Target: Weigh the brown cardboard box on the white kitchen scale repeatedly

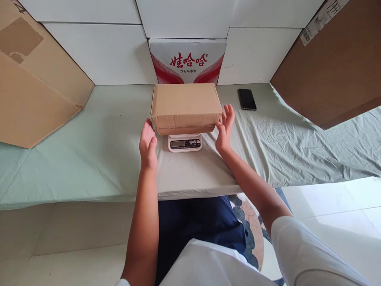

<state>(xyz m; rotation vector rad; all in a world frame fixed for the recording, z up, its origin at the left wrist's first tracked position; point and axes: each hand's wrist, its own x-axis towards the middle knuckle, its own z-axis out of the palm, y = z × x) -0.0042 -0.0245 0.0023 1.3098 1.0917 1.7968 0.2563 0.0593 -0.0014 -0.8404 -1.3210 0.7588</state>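
Note:
A closed brown cardboard box rests on top of a small white kitchen scale, covering its weighing plate. The scale's front panel, with a small grey display and several round buttons, shows below the box. At the box's left front corner is my left hand, open with its fingers stretched forward. On the opposite side, my right hand is open too, fingers apart, close by the right front corner. Whether either hand touches the cardboard, I cannot tell for sure.
A black phone lies on the pale green cloth to the right. Behind the box stands a white and red carton against white panels. Large cardboard pieces rise at the left and right.

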